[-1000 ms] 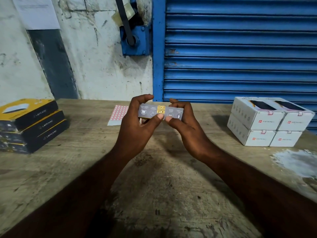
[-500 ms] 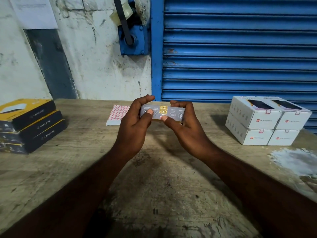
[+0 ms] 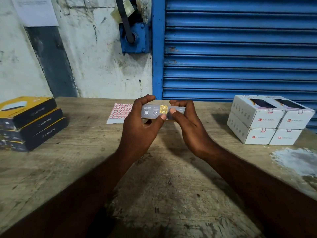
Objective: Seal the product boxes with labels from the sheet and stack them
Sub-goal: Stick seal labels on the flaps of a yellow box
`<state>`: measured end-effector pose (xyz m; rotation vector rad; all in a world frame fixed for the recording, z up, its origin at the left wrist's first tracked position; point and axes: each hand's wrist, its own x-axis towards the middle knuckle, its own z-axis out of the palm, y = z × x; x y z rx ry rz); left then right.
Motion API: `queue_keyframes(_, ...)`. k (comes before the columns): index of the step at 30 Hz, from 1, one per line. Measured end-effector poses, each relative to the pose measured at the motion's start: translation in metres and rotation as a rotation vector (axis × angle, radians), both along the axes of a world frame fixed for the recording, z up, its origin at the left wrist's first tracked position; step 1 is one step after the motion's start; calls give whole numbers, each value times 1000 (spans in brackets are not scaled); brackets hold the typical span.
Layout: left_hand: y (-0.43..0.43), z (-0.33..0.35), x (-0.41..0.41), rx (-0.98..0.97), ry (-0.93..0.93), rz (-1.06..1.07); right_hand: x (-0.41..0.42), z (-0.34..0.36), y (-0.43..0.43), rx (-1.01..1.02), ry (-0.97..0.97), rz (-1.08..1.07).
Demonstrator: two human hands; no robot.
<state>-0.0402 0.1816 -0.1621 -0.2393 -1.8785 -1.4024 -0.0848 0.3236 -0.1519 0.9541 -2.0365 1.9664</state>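
Note:
I hold a flat product box [image 3: 154, 112] edge-on above the middle of the table, its grey side with white icons and a gold label facing me. My left hand [image 3: 142, 124] grips its left end, thumb on the lower edge just below the gold label. My right hand [image 3: 187, 121] grips the right end, thumb pressing the grey face beside the label. The label sheet [image 3: 118, 114], white with a red grid of stickers, lies flat on the table just behind my left hand.
Three black-and-yellow boxes [image 3: 30, 122] are stacked at the table's left edge. White boxes [image 3: 267, 121] with red seals stand two high at the right. A wooden table [image 3: 163, 186] spreads below, with a pale stain at the right. A blue shutter closes the back.
Both thumbs have shifted along the box's grey face near the gold label. The box stays held at about the same height and place.

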Motion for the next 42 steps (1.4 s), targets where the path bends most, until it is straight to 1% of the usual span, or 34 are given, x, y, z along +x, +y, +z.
queue_keyframes(4, -1, 2, -1, 6, -10, -4, -1, -2, 0, -13, -5, -6)
queue_keyframes(11, -5, 1, 0, 72, -89, -35, -2, -1, 1, 40, 37, -83)
queue_keyframes(17, -4, 0, -2, 75, -100, -47, -4, -2, 1, 32, 8, -121)
queue_keyframes(20, -5, -1, -3, 27, -93, -50, -5, -2, 1, 16, -35, -94)
queue_keyframes(23, -9, 1, -4, -93, -101, -29, -5, 0, 4, -10, -69, -35)
queue_keyframes(27, -14, 1, -6, -160, -128, -6, -7, 0, 6, 60, 18, -67)
queue_keyframes(31, -17, -1, -8, -101, -83, 2, -7, -1, 8, 151, 162, -96)
queue_keyframes(34, -17, 0, -6, -32, -72, -19, -7, 1, 10, 168, 234, -109)
queue_keyframes(36, -16, 3, -3, -22, -60, -13, -6, 4, 11, 169, 265, -128)
queue_keyframes(38, -16, 5, 0, -48, -36, 22, -5, 7, 12, 172, 273, -134)
queue_keyframes(42, -15, 7, 3, -161, 25, 146, -2, 11, 13, 173, 270, -121)
